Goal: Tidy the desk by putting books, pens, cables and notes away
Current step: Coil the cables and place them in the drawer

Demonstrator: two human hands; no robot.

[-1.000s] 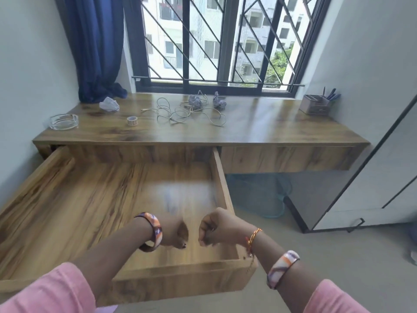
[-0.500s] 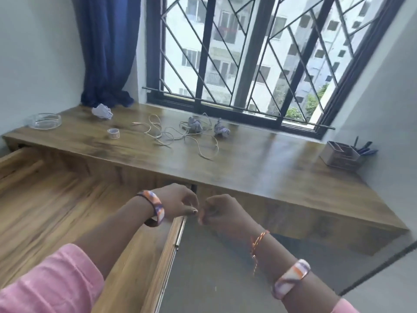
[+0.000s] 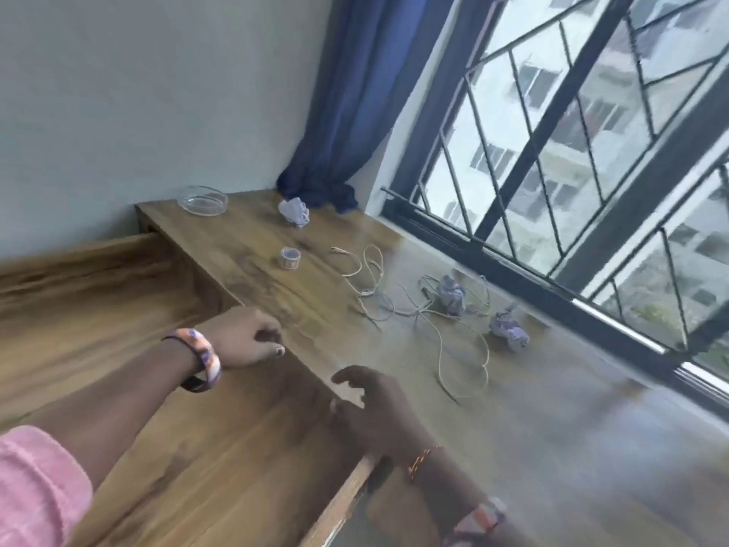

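Surface: wooden desk top under a barred window, tilted in a blurred view.

Drawer: wooden, pulled out below the surface's front edge, at the left and bottom of the view.

Left hand: over the drawer, just at the surface's front edge. Fingers loosely curled, thumb tip showing a dark nail; it holds nothing that can be seen. A patterned bangle sits on the wrist, with a pink sleeve lower on the arm.

Right hand: over the front edge of the surface, near the drawer's right wall. Blurred; fingers relaxed and parted, grasping nothing. An orange thread and a second bangle are on the wrist.

Cable: pale, thin, lying in loose tangled loops across the middle of the surface, well ahead of both hands.

Paper balls, crumpled, bluish-white, three:
- one at the far end, near the curtain;
- one lying among the cable loops;
- one just right of the loops, near the window frame.

Tape roll: small, standing on the surface between the far paper ball and the cable.

Glass dish: clear, shallow, at the far left corner of the surface.

Curtain: dark blue, hanging in the corner, its hem bunched on the surface.
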